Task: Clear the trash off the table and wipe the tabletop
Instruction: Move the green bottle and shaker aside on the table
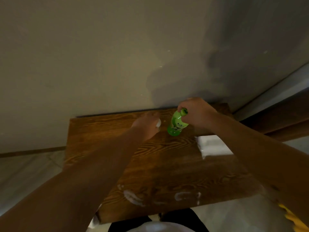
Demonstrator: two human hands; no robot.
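A green plastic bottle (176, 124) stands tilted near the far edge of the wooden table (167, 164). My right hand (197, 113) grips it around the cap and neck. To its left, my left hand (147, 124) is closed on a small piece of white paper (158, 123), low over the tabletop. A white folded cloth or tissue pack (212, 144) lies at the table's right edge, partly under my right forearm. White smears (133, 197) mark the wood near the front edge.
The table's far edge meets a pale wall (100, 56). A dark wooden piece of furniture (275, 121) stands to the right. Tiled floor (30, 173) lies on the left. Something yellow (292, 218) shows at the lower right corner.
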